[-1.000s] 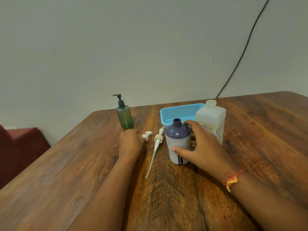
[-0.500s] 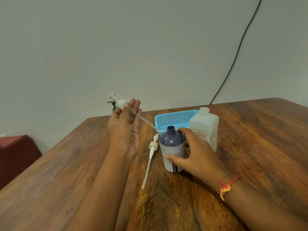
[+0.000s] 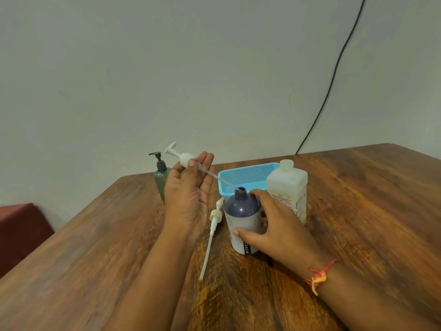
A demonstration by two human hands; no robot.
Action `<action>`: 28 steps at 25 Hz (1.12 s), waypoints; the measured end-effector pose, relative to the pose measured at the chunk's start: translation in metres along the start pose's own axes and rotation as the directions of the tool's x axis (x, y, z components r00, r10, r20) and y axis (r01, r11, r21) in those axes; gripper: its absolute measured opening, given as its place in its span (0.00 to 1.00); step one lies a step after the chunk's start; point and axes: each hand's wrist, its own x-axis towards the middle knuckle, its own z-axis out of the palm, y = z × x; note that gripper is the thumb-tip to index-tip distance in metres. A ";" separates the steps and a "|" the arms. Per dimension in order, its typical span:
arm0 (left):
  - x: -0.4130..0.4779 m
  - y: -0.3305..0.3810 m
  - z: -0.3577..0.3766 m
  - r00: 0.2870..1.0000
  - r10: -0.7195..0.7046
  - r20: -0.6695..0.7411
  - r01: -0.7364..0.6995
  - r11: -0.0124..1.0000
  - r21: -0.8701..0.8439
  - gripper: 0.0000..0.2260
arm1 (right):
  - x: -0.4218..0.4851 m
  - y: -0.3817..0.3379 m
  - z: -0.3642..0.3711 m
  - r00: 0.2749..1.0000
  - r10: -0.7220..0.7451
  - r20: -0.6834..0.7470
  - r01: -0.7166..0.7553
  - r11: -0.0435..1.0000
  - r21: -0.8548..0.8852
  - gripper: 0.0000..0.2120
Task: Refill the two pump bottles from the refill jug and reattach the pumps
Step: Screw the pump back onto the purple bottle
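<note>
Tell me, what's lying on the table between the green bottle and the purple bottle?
A loose white pump with its long tube, lying flat, seen from the head view.

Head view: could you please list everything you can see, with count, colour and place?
Table: 1, brown wood, underneath everything.
Purple bottle: 1, open neck, table centre.
Green bottle: 1, dark pump on, behind left hand.
Jug: 1, whitish, capped, right of purple bottle.
Basket: 1, blue, behind purple bottle.
Held pump: 1, white, tube tip at purple bottle's neck.
Loose pump: 1, cream, lying left of purple bottle.
Cable: 1, black, wall.
Left hand: holds pump.
Right hand: grips purple bottle.
</note>
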 end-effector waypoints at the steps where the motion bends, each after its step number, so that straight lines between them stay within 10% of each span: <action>1: 0.000 -0.001 0.000 1.000 0.017 0.007 -0.017 1.000 0.024 0.10 | 0.000 0.000 0.000 1.000 0.000 0.000 0.000 1.000 -0.001 0.40; 9: -0.004 -0.004 0.001 0.983 0.103 0.151 -0.149 0.929 0.340 0.09 | -0.002 -0.002 0.001 1.000 -0.015 -0.011 0.014 0.999 -0.032 0.40; 18: -0.011 -0.025 -0.019 0.927 -0.152 0.342 -0.156 0.673 0.723 0.13 | -0.002 0.000 0.004 0.999 -0.030 -0.038 0.027 0.997 -0.075 0.39; 28: -0.013 -0.031 -0.019 0.951 -0.100 0.294 -0.132 0.725 0.675 0.24 | 0.000 0.005 0.006 0.999 -0.017 -0.039 0.015 0.999 -0.052 0.39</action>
